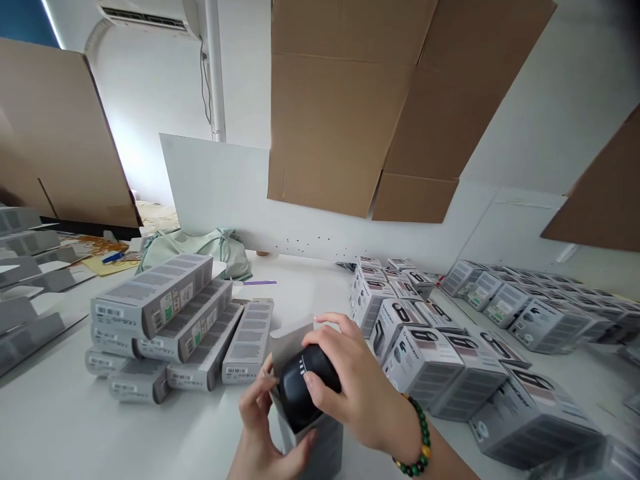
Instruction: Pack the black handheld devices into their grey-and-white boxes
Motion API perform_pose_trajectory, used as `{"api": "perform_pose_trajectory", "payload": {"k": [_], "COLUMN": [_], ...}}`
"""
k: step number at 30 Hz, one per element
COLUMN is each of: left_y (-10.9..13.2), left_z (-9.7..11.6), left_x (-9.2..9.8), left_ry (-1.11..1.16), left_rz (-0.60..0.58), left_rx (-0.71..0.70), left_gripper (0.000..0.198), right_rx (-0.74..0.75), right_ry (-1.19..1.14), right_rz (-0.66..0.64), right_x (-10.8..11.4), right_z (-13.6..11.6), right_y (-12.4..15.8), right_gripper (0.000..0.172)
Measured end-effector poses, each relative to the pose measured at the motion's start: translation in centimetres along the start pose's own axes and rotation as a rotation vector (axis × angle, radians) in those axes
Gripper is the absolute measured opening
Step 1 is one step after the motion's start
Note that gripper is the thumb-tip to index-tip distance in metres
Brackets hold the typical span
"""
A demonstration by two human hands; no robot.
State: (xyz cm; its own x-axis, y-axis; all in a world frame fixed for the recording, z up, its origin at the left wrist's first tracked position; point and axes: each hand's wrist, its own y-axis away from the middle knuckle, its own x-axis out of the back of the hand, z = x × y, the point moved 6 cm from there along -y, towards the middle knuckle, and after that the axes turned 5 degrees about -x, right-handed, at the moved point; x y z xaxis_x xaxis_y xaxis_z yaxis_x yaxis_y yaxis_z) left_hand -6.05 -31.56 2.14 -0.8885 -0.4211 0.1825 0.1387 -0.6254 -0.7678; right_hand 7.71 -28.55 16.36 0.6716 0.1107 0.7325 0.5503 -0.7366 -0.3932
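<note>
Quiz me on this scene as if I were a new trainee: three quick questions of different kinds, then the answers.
1. True or false: the right hand wears a beaded bracelet.
2. Which hand, left or right, holds the grey box from below?
3. Fill the gap: the rounded black device rests at the box's open ____.

Key:
1. True
2. The left hand
3. Top

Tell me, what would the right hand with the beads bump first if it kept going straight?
The right hand would meet the black rounded case first: its fingers are already on it, above the open grey carton.
</note>
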Motion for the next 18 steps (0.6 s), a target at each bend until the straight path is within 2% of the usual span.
{"api": "perform_pose_trajectory", "payload": {"k": [3, 5, 7, 9, 12, 13, 15, 17, 18], "left_y": [0.2, -0.2, -0.8, -1.4, -1.9, -1.9, -1.9, -1.9, -2.0], "left_z": [0.7, 1.8, 2.8, 3.6, 4.2, 4.3, 4.2, 4.2, 4.3], "left_x": [-0.5, -0.6, -0.8, -1.1, -1.4, -1.6, -1.8, -1.6, -1.3], "left_ry": [0.047, 0.013, -0.063, -0.112, -0.077, -0.053, 0.005, 0.11, 0.171], "left_rz": [-0.053, -0.107, -0.186, -0.268, -0.321, -0.331, -0.304, -0.197, -0.134], "left_rx": [-0.062, -0.133, -0.171, -0.176, -0.155, -0.143, -0.112, -0.118, -0.135], "left_gripper": [0.067, 0.064, 0.053, 0.037, 0.021, 0.021, 0.022, 0.029, 0.035], "right_rx": [-0.048, -0.022, 0.019, 0.045, 0.019, 0.005, -0.029, -0.039, -0.022], "right_ry": [0.018, -0.088, -0.275, -0.473, -0.693, -0.733, -0.76, -0.751, -0.75], "right_rz": [-0.092, -0.135, -0.147, -0.124, -0.004, 0.042, 0.131, 0.185, 0.195], "right_x": [-0.9, -0.7, -0.3, -0.3, -1.5, -2.0, -2.9, -3.2, -3.2], "right_z": [1.9, 2.8, 3.7, 4.8, 6.4, 6.7, 7.0, 6.9, 6.6], "right_y": [1.1, 1.9, 2.5, 3.0, 3.5, 3.6, 4.0, 4.2, 4.3], "right_gripper": [0.025, 0.029, 0.036, 0.04, 0.028, 0.037, 0.069, 0.094, 0.1]}}
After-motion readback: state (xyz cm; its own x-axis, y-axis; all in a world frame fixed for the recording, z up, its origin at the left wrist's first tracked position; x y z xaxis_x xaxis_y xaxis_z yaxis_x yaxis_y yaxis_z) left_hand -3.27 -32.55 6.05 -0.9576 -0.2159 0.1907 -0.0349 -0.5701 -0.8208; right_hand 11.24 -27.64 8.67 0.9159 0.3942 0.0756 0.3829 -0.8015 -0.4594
